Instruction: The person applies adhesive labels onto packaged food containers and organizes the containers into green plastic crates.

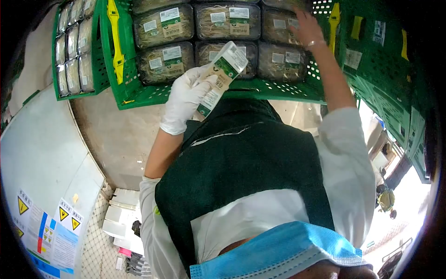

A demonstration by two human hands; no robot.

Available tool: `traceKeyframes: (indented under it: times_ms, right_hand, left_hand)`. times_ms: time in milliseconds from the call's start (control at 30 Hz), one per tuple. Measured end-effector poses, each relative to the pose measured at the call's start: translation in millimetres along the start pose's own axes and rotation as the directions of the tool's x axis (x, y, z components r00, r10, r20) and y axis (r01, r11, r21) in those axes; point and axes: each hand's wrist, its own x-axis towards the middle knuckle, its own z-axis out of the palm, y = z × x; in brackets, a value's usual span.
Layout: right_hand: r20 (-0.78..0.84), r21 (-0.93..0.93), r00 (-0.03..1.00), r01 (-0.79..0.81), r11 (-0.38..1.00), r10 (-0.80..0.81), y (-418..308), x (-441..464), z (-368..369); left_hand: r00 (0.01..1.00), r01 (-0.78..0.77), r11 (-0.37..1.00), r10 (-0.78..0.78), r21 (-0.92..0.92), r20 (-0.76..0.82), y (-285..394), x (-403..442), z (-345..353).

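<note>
My left hand [188, 95], in a white glove, is closed around a stack of printed labels [227, 65] in white, green and tan. The stack tilts up to the right over the near edge of a green plastic crate [223, 93]. My right hand [309, 30] is bare, with its fingers apart over a food tray [277, 25] at the crate's right side; the fingertips are at its label, partly blurred. Other film-covered dark trays [165, 64] of pale, stringy food sit in rows in the crate, bearing white and green labels.
Left of this crate stands another green crate [95, 79] of similar packs. More green crates [371, 69] rise on the right. Yellow clips [114, 42] mark the crate ends. A white panel with warning signs [60, 221] is at lower left.
</note>
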Motion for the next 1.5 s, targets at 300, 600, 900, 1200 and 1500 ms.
traceKeyframes:
  times_ms: [300,600,900,1200,1500]
  right_hand:
    - [0.077,0.918,0.883,0.119,0.379,-0.464,-125.2,-69.4,-97.1]
    - [-0.047,0.498,0.982,0.184,0.848,-0.185,-16.9,34.1,-76.4]
    - [0.432,-0.232,0.891,-0.041,0.972,0.141,40.2,142.8,30.6]
    - [0.107,0.398,0.966,0.176,0.9,-0.237,-77.6,124.3,-89.4]
    - [-0.108,0.399,0.727,0.656,0.64,-0.678,-477.7,127.2,-167.7]
  left_hand:
    - [0.926,-0.377,0.913,0.376,0.158,0.037,7.6,7.2,12.9]
    - [0.993,-0.06,0.948,0.089,0.313,-0.076,17.0,-7.0,12.6]
    - [0.982,-0.075,0.965,0.027,-0.252,-0.188,7.8,-103.0,-87.0]
    - [0.745,-0.213,0.956,0.024,-0.203,-0.667,-74.9,-206.8,-243.8]
    - [0.621,-0.342,0.913,0.04,-0.225,-0.783,-121.3,-238.2,-484.7]
